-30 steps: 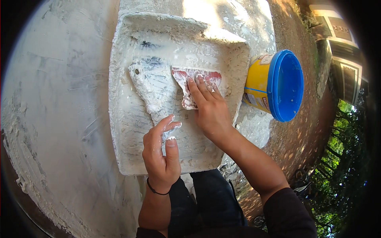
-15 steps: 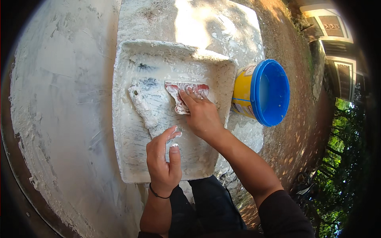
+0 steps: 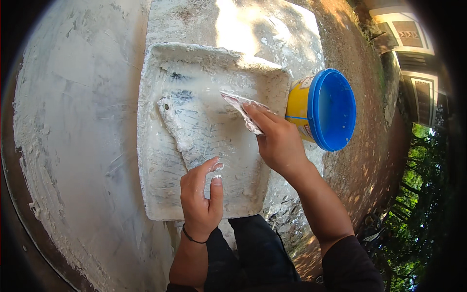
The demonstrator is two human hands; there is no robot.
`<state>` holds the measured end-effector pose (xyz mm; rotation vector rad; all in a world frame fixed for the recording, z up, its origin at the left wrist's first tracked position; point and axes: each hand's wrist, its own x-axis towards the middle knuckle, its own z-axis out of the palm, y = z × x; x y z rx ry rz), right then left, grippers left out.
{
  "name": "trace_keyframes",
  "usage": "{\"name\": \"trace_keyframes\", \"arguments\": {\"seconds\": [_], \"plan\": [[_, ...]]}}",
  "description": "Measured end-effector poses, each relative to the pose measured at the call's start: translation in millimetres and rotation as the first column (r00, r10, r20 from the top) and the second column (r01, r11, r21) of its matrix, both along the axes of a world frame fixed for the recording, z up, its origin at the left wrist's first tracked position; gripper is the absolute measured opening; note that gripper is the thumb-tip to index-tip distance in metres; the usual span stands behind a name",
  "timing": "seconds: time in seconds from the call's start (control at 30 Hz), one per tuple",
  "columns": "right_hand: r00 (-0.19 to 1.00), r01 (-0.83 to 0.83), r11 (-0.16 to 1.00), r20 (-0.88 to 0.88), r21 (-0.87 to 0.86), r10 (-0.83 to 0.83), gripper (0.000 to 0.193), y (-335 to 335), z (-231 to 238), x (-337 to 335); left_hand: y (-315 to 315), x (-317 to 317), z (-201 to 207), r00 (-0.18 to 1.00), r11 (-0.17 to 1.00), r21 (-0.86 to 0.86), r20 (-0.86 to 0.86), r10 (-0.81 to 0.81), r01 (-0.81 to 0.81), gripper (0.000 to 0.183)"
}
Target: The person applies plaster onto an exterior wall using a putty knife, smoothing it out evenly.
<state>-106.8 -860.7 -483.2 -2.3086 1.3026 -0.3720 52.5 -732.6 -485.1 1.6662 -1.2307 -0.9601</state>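
My right hand (image 3: 282,146) is closed on a reddish flat scraper (image 3: 238,104) smeared with white paste, held over the right half of the tray. The scraper is turned nearly edge-on. Below it lies a wide shallow tray (image 3: 142,160), its walls crusted with white paste. At the near edge of the tray my left hand (image 3: 202,194) is held open, thumb and curled fingers apart, with paste on the fingertips. A paste-coated tool (image 3: 172,124) with a hole in its handle rests in the tray; its lower end is hidden behind my left hand.
Right beside the tray a yellow bucket with a blue rim (image 3: 333,109) holds whitish water and leans on its side. A long plaster-smeared surface (image 3: 82,131) runs along the left. Under the tray is a splattered slab (image 3: 189,22); bare ground (image 3: 360,160) extends to the right.
My right hand has moved right and drawn the scraper off its flat position in the tray, tilting it on edge. My left hand has stayed nearly still.
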Motion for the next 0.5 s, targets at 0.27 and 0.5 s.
{"name": "trace_keyframes", "arguments": {"seconds": [0.27, 0.5], "plan": [[0.958, -0.163, 0.981, -0.253, -0.109, 0.132, 0.046, 58.1, -32.4, 0.4, 4.3, -4.1, -0.9, 0.999, 0.999, 0.003, -0.010, 0.042, -0.042, 0.028], [0.982, -0.119, 0.985, -0.163, -0.122, 0.099, 0.044, 52.8, -33.5, 4.4, 0.6, -3.0, 0.8, 0.998, 0.998, -0.003, -0.027, 0.060, -0.060, 0.029]]}}
